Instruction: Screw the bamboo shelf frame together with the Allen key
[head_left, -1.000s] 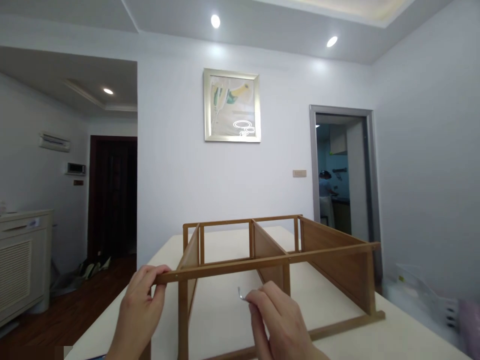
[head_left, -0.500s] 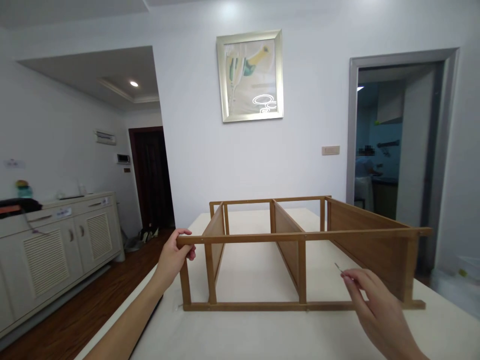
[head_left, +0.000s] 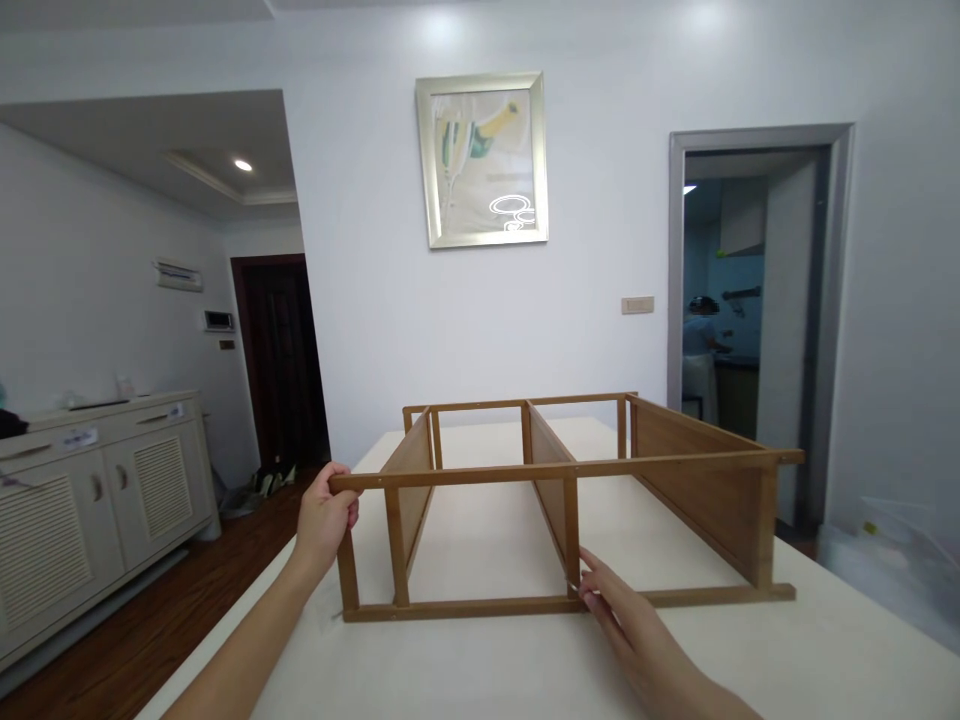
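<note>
In the head view, a brown wood rack (head_left: 480, 474) is seen on its side on a white table (head_left: 450, 665), right in front of the person. The left end of its top front bar (head_left: 675, 464) is gripped by the left hand (head_left: 324, 512), with the thumb and fingers wrapped around it. That same end was held half a second ago too, so the rack seems to be kept steady from there.

A small metal tool (head_left: 573, 587) is pinched in the right hand (head_left: 622, 608). Half a second ago it was held up in the air farther right, well apart from the middle post (head_left: 572, 525). Now it has been brought to the foot of that post, where the low front bar (head_left: 480, 609) is met. By this, the work looks to be moved to that low joint. Whether the joint is touched by the tip cannot be told, as the tool is too small and partly hidden by the fingers.

In the doorway (head_left: 677, 300) behind, another person (head_left: 699, 365) can be seen.
</note>
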